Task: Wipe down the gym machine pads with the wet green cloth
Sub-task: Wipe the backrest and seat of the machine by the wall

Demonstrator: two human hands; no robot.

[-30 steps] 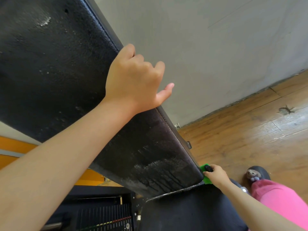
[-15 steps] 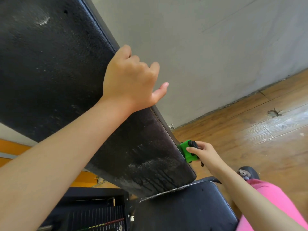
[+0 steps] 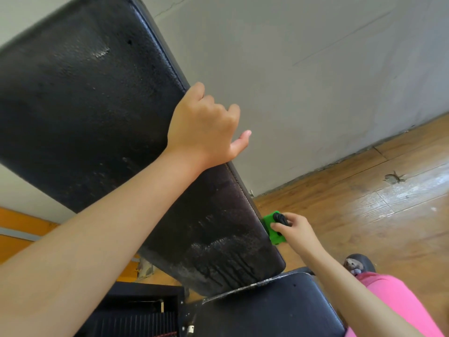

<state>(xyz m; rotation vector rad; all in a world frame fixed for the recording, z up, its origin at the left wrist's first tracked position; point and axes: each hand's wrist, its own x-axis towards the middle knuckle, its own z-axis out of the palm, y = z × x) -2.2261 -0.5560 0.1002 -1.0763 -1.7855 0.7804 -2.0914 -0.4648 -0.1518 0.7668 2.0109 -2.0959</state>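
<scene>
Back pad (image 3: 97, 117): long rounded slab, black pebbled vinyl, tilted; wet drip streaks across its lower end. Left hand (image 3: 204, 127) grips the pad's right edge midway, fingers curled over it, thumb sticking out. Green cloth (image 3: 272, 229), folded into a blocky wad, sits against the same edge lower down; right hand (image 3: 295, 229) holds it, fingers curled round. Small black bit on the cloth, possibly a strap. Seat pad (image 3: 267, 310) just below, smooth black. Beyond the pad, plank wood floor (image 3: 364, 210).

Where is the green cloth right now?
In the head view, the green cloth sits right of centre, held by the right hand against the right side edge of the tilted black back pad, just above the seat pad.
</scene>
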